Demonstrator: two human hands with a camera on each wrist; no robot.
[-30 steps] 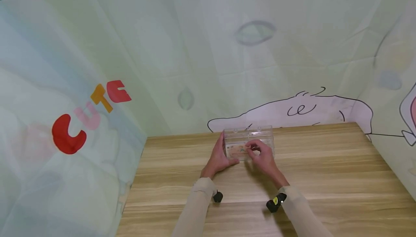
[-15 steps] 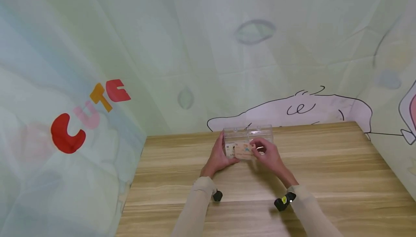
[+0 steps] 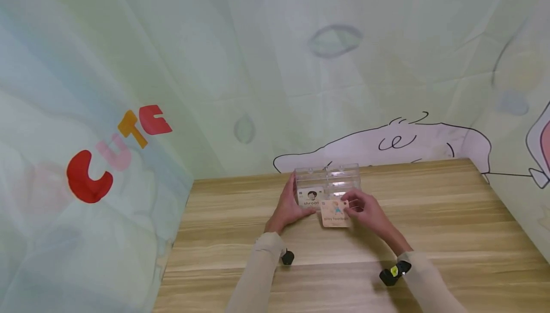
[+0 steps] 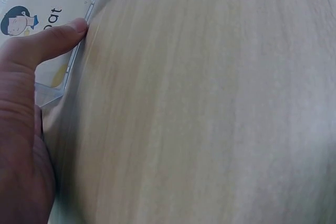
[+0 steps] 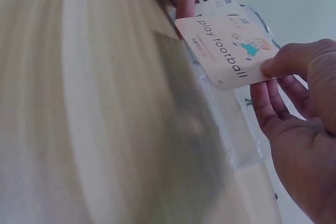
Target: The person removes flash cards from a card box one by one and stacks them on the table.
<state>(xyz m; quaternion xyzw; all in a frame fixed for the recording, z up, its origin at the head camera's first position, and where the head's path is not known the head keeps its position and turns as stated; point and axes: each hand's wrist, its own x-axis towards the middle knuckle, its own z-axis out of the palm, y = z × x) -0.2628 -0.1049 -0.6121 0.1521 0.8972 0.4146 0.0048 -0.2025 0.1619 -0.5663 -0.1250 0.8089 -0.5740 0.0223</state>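
A clear plastic box [image 3: 343, 173] with several compartments stands at the back of the table. My left hand [image 3: 289, 211] grips its left end, with the thumb [image 4: 58, 40] over the front edge and the fingers along the side. In the box's front left compartment lies a pale flash card [image 3: 310, 197] reading "throat", with a drawn head. Between thumb and fingers, my right hand [image 3: 365, 210] pinches a peach flash card [image 3: 334, 213] by its right edge. That card reads "play football" and is held in front of the box, tilted, above the tabletop in the right wrist view.
The wood-grain table [image 3: 429, 217] meets a printed cloth backdrop [image 3: 258, 88] just behind the box. Another cloth side with coloured letters [image 3: 90, 177] rises on the left. Each wrist wears a small black camera [image 3: 288, 257].
My right hand has drawn the peach card out of the box's front left compartment, to the right and toward me, uncovering the "throat" card. The left hand stays on the box.
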